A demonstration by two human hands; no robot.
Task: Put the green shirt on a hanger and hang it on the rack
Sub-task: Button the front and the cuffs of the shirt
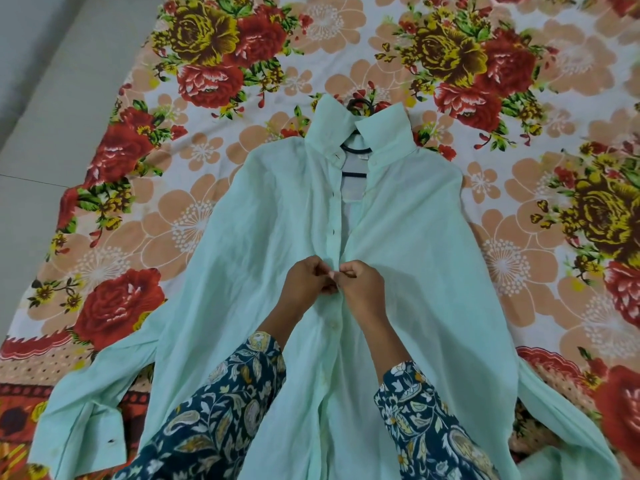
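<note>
A pale green shirt (408,258) lies flat on the bed, front up, collar at the far end, sleeves spread to both sides. A dark hanger (356,147) sits inside it; its hook pokes out above the collar and its bars show through the open neck. My left hand (306,278) pinches the left front edge of the shirt at mid-chest. My right hand (360,280) pinches the right front edge, the two hands touching at the button placket. Below them the front is closed; above them it gapes.
The bed is covered by a floral sheet (214,109) with red and yellow roses. A grey floor (52,74) runs along the bed's left side. No rack is in view.
</note>
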